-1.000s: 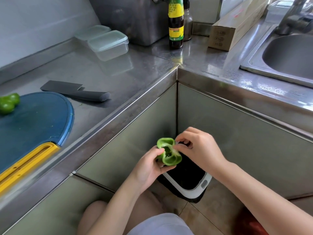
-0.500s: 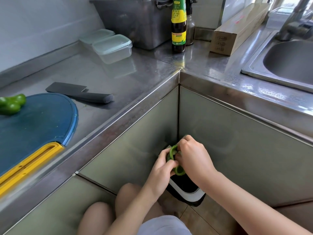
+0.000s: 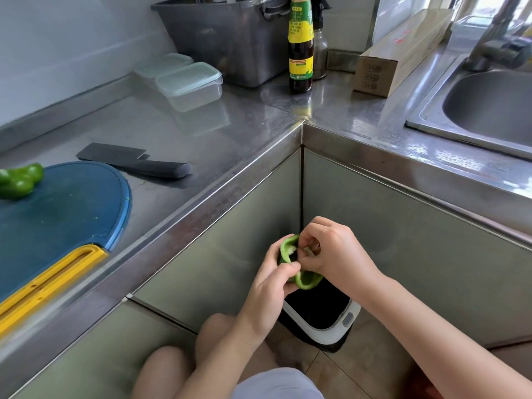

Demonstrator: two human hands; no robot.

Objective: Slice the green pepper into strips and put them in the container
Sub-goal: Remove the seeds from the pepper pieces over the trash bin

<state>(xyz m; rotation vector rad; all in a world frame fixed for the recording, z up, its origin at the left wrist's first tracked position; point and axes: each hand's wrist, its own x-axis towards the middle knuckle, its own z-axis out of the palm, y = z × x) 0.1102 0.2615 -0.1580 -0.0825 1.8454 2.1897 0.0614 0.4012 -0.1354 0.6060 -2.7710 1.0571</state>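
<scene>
Low in front of the cabinet corner, my left hand (image 3: 267,286) grips a green pepper half (image 3: 305,280) over an open bin (image 3: 331,332) on the floor. My right hand (image 3: 331,249) has its fingers curled inside the pepper's hollow, pinching its pale core. Another pepper piece (image 3: 20,181) lies on the blue cutting board (image 3: 57,226) at the left. A dark knife (image 3: 135,162) rests on the counter beside the board. Two lidded clear containers (image 3: 190,84) stand further back on the counter.
A dark sauce bottle (image 3: 300,47), a grey tub (image 3: 230,38) and a long cardboard box (image 3: 400,53) stand at the back. A steel sink (image 3: 489,110) with a tap is at the right. My knees show below, close to the cabinet doors.
Both hands have kept the pepper over the bin, first dropping lower, now slightly higher. My right fingers have dug deeper into its hollow. The camera has moved nearer to the counter.
</scene>
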